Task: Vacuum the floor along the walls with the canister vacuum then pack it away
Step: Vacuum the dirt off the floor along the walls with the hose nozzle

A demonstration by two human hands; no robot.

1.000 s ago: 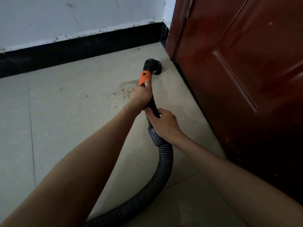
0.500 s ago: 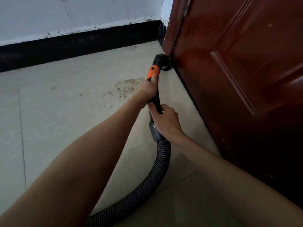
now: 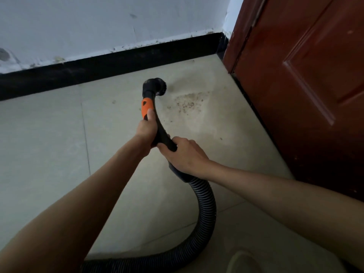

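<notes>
The vacuum's curved black handle (image 3: pixel 162 133) has an orange slider (image 3: pixel 147 107) and ends in a round brush nozzle (image 3: pixel 156 85) held over the beige tile floor. My left hand (image 3: pixel 146 129) grips the handle just below the orange part, thumb on it. Lower down, my right hand (image 3: pixel 185 154) grips the handle where the ribbed grey hose (image 3: pixel 204 209) joins it. The hose curves down and left out of view. A patch of brown crumbs (image 3: pixel 189 103) lies on the floor just right of the nozzle. The canister is not in view.
A white wall with a black skirting board (image 3: pixel 110 66) runs across the back. A dark red wooden door (image 3: pixel 305 85) closes the right side, meeting the wall at the corner (image 3: pixel 222 46). A pale rounded object (image 3: pixel 244 263) sits at the bottom edge.
The nozzle has swung away from the foot of the door to the left side of the crumb patch. Both hands keep their grip on the handle.
</notes>
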